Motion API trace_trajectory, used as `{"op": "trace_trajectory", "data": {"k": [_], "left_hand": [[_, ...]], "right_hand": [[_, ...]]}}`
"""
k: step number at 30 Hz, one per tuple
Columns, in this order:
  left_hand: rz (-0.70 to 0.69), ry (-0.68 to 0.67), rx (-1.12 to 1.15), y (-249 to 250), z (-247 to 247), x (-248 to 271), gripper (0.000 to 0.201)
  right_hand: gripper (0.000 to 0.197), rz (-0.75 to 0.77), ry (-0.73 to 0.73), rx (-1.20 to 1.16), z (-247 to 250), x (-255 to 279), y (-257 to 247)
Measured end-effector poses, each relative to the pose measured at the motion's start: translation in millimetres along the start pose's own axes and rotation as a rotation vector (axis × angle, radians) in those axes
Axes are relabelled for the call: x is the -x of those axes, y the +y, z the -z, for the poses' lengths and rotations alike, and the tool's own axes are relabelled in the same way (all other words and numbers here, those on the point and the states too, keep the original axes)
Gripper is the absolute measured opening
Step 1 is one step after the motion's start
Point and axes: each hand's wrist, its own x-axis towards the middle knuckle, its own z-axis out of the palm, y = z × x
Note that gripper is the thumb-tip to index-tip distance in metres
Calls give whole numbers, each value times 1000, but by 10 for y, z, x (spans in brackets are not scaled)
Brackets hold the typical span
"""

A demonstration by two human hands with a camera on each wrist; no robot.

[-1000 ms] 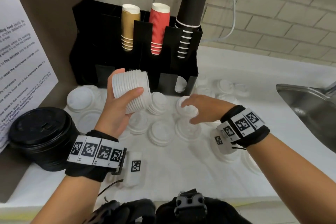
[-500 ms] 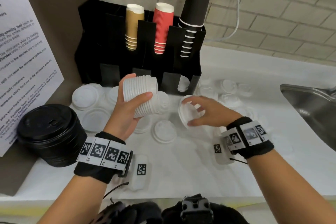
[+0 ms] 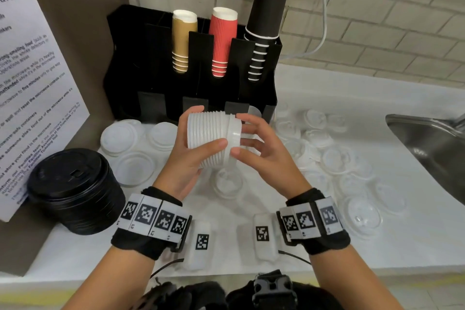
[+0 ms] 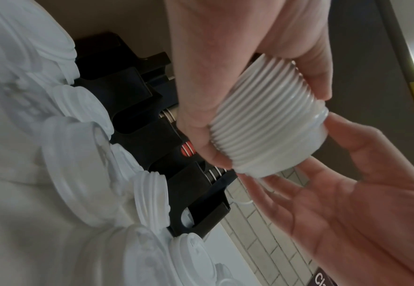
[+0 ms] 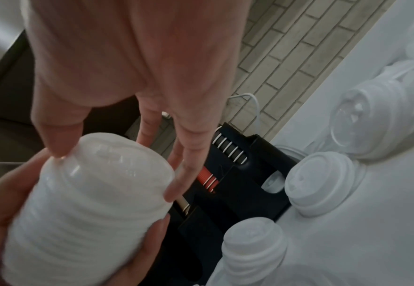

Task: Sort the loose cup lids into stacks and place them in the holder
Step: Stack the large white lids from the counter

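My left hand grips a tall stack of white ribbed lids, held sideways above the counter. My right hand pinches one white lid by its rim against the stack's right end. In the left wrist view the stack lies between both hands. The right wrist view shows thumb and fingers on the top lid. The black holder stands behind with gold, red and black cups. Loose white lids lie on the counter below my hands.
A stack of black lids stands at the left front. Larger white lids lie left, clear and white lids spread right. A steel sink is at the far right, and a printed sign leans left.
My right hand picked a lid off the counter and brought it up to the end of the stack. My left hand turned the stack towards it.
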Motion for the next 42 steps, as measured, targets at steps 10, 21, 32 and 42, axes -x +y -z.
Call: {"op": "trace_trajectory", "data": {"k": [10, 21, 32, 42], "left_hand": [[61, -51, 41, 47, -88, 78, 82], [154, -40, 99, -10, -289, 70, 87], [218, -189, -697, -17, -248, -30, 25], [617, -828, -1806, -247, -176, 12, 59]], "right_hand": [[59, 40, -60, -13, 66, 15, -63], [33, -120, -24, -282, 97, 30, 26], [32, -315, 142, -515, 561, 124, 27], [37, -679, -181, -63, 642, 439, 281]]}}
